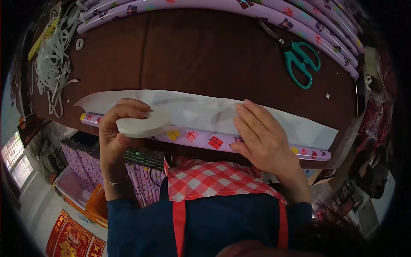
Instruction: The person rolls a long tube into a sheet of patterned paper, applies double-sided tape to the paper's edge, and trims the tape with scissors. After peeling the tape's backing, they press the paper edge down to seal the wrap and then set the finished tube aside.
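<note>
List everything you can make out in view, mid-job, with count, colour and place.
tape roll: 1, white, in left hand
white sheet: 1, white, on table
printed roll: 1, lilac, along sheet's near edge
table: 1, dark brown, centre
far rolls: several, lilac, table's far side
scissors: 1, teal handles, far right
strips: many, whitish, far left
yellow item: 1, yellow, among strips
ring: 1, white, beside strips
basket: 1, orange, lower left
apron: 1, red-white, on person
left hand: 1, bare, gripping tape roll
right hand: 1, bare, across printed roll
</note>
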`<state>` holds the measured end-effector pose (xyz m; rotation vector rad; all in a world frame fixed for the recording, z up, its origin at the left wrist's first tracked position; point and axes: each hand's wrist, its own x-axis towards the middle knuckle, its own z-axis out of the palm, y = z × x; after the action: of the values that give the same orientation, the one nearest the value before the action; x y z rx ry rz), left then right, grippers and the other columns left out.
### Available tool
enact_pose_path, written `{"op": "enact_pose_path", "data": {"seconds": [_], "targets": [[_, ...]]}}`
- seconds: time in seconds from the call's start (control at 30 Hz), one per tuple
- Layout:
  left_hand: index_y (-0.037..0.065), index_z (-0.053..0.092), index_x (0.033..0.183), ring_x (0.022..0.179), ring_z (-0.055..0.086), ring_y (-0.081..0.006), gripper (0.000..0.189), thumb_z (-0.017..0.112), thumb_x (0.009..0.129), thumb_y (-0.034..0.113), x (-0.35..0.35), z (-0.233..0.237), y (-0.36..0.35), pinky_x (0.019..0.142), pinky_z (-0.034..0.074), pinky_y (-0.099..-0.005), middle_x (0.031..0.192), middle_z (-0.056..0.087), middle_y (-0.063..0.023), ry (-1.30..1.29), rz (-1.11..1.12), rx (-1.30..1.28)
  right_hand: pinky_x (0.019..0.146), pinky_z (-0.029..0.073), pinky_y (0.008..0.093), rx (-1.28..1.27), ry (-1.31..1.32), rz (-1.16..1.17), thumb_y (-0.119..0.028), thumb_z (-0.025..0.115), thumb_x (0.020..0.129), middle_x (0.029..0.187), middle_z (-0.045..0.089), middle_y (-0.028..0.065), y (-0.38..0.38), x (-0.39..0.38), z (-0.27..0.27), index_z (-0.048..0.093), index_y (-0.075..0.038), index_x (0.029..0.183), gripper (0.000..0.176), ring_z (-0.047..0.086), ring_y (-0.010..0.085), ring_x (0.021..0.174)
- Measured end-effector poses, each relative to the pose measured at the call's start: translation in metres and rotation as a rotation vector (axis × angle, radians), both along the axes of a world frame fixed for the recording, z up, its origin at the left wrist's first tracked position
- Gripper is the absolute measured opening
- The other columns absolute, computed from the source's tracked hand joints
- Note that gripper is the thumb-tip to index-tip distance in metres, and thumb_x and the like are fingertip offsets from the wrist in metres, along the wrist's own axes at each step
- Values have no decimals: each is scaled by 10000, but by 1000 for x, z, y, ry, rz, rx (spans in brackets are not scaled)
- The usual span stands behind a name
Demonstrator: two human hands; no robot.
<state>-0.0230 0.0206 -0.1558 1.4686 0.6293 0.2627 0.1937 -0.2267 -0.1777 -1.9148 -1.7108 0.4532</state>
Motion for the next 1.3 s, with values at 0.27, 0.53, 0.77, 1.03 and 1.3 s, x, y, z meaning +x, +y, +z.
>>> {"op": "enact_pose_path", "data": {"seconds": [0.27, 0.53, 0.77, 1.03, 1.3], "targets": [[-24, 627, 928, 1110, 575, -280, 624, 839, 643, 488, 3, 28, 8, 922, 453, -369, 1175, 590, -167, 219, -16, 369, 1024, 450, 467, -19, -31, -5, -276, 764, 746, 1222, 612, 234, 0, 0, 0, 658, 52, 1094, 490, 547, 353, 1221], [-5, 621, 867, 1017, 606, -311, 546, 838, 643, 443, -4, 28, 38, 870, 474, -385, 982, 633, -151, 307, -239, 768, 1023, 450, 458, -34, -37, -14, -254, 763, 745, 1227, 614, 231, 1, -1, 1, 660, 56, 1090, 475, 553, 353, 1213], [18, 623, 838, 740, 537, -301, 471, 795, 671, 424, 12, 37, 55, 719, 415, -395, 763, 573, -93, 361, -415, 1007, 1030, 443, 456, -50, -42, -17, -242, 766, 741, 1234, 612, 229, 1, -2, 1, 660, 59, 1090, 472, 551, 352, 1217], [-2, 639, 937, 792, 552, -290, 427, 660, 772, 392, 19, 44, 81, 740, 434, -371, 848, 588, -140, 437, -583, 703, 1036, 437, 456, -66, -28, -11, -229, 751, 752, 1234, 610, 230, 1, -1, 2, 657, 63, 1087, 455, 542, 358, 1225], [-18, 658, 983, 849, 581, -257, 424, 694, 782, 353, 21, 40, 102, 755, 457, -356, 902, 597, -150, 478, -530, 417, 1042, 424, 465, -65, -37, 5, -228, 745, 765, 1252, 600, 233, -1, 0, 0, 648, 67, 1108, 462, 532, 362, 1237]]}}
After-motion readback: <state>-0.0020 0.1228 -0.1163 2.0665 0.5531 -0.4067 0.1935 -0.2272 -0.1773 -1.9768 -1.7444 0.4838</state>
